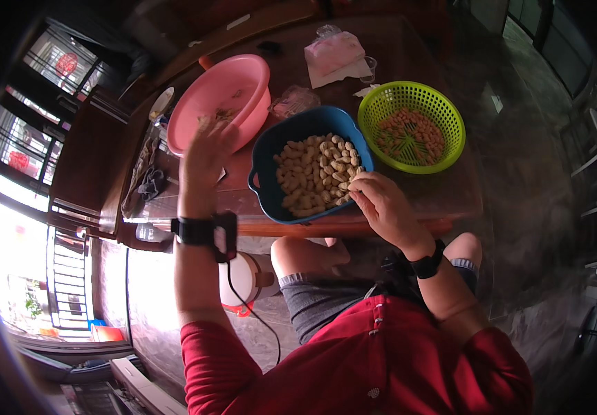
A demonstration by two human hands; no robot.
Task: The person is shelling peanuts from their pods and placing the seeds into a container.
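In-shell peanuts fill much of a blue plastic basin at the table's near edge. My right hand is at the basin's right rim, thumb and fingertips pinched together by a peanut at the heap's edge; whether it grips that peanut is unclear. My left hand, blurred, is over the near side of a pink plastic basin, which holds some shell bits; its fingers and any contents are not clear. A lime-green plastic colander to the right of the blue basin contains shelled peanuts.
A crumpled clear plastic bag lies between the basins on the dark wooden table. Behind stands a pink tissue pack. Dark cloths lie at the table's left side. A white-lidded bucket stands on the floor below.
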